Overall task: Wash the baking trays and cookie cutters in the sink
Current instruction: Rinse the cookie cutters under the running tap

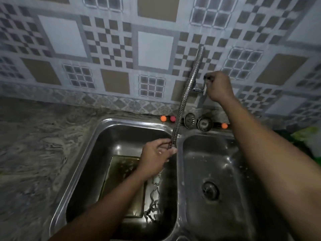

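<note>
A double steel sink [179, 153] fills the lower middle. In its left basin lies a baking tray [121, 173], partly hidden under my left forearm. Metal cookie cutters [153, 200] lie beside the tray's right edge. A flexible metal tap hose [187, 87] comes down from the wall. My left hand [156, 157] grips the hose's lower end over the left basin. My right hand [219, 86] is raised at the wall and holds the tap handle [205, 78]. Water flow is not clearly visible.
The right basin holds only its drain [210, 190]. Two sink strainers [198, 121] and small orange and pink balls [167, 118] sit on the rim behind the basins. A marbled counter [34, 153] spreads to the left. Something green and white [309, 138] lies at the far right.
</note>
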`<state>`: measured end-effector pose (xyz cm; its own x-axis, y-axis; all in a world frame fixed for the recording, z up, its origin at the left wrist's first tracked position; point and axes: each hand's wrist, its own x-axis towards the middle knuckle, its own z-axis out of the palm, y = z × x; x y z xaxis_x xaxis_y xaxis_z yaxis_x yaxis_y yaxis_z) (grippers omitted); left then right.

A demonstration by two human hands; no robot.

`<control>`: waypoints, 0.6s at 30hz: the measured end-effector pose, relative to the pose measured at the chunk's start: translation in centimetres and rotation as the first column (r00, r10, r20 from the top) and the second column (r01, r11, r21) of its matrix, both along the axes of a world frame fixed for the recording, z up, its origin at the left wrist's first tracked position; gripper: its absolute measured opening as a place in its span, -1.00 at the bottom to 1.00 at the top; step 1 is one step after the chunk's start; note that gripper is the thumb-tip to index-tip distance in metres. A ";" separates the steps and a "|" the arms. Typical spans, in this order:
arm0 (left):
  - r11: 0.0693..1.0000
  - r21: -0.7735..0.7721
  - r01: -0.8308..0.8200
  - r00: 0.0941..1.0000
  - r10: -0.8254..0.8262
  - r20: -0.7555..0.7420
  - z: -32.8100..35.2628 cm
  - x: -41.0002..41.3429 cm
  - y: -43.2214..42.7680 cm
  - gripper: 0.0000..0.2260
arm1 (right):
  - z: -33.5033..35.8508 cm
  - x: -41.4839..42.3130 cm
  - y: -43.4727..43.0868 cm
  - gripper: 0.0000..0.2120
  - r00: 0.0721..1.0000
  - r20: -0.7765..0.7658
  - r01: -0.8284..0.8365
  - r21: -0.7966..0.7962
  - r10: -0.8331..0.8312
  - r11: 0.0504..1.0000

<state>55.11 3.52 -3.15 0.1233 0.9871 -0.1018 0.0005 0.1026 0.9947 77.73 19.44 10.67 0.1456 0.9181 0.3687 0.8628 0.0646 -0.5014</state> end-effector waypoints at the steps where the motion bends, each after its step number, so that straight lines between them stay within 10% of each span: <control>1: 1.000 0.005 0.011 1.000 -0.011 -0.003 0.0 0.0 0.0 -0.70 | 0.0 0.0 0.0 -0.75 1.000 0.003 0.003 0.007 -0.003 1.000; 18: 0.999 0.039 -0.010 1.000 0.009 0.019 0.0 0.7 -0.4 -0.75 | -3.9 0.0 -4.9 -0.74 0.996 0.093 0.001 0.025 -0.003 1.000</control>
